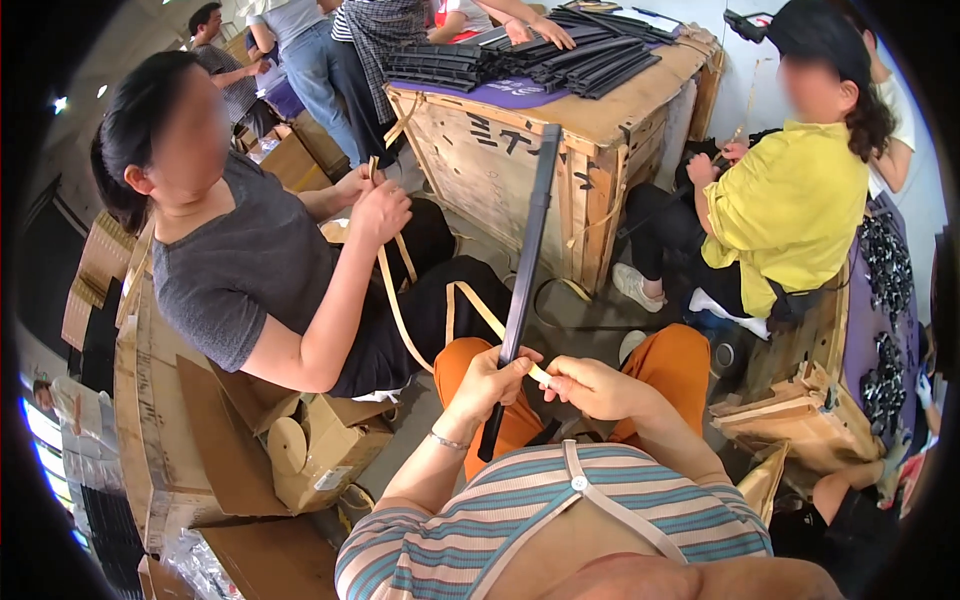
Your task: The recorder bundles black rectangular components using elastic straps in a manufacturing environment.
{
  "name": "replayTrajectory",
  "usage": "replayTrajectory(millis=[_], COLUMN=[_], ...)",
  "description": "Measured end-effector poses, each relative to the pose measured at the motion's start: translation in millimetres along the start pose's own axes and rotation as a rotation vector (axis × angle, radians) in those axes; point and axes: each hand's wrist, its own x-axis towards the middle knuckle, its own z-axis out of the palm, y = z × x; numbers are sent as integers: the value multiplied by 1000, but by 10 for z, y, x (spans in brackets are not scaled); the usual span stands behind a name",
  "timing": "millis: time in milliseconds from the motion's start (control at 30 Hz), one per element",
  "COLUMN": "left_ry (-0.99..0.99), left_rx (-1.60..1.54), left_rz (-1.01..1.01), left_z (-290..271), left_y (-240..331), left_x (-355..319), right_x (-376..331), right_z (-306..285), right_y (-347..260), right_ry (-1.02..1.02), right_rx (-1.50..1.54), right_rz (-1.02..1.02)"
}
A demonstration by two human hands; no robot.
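Note:
My left hand (486, 386) is closed around the lower part of a long, narrow black bar (531, 240). The bar tilts up and away from me, its far end in front of the wooden crate. In my right hand (592, 388), finger and thumb pinch the end of a thin tan strip (478, 308), close beside the bar. That strip passes by my left fingers and bends back over a seated co-worker's dark trouser leg. Both hands are above my lap, over my orange trousers (462, 368).
The wooden crate (490, 190) ahead bears piles of black bars (590, 62). A co-worker in grey (250, 260) sits close at left, handling a tan strip; another in yellow (785, 200) sits at right. Open cardboard boxes (335, 450) stand at lower left, a wooden box (800, 420) at right.

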Motion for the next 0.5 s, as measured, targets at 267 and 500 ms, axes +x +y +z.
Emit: replayTrajectory(millis=[267,500], left_ry=[37,81], left_rx=[55,155], left_rz=[0,48], left_z=[112,307], left_y=[-48,-10], left_x=[38,61], right_x=[-133,-14], right_z=[-75,-92], right_y=[-55,41], right_ry=[27,96], right_rx=[280,521], right_rz=[6,-278])
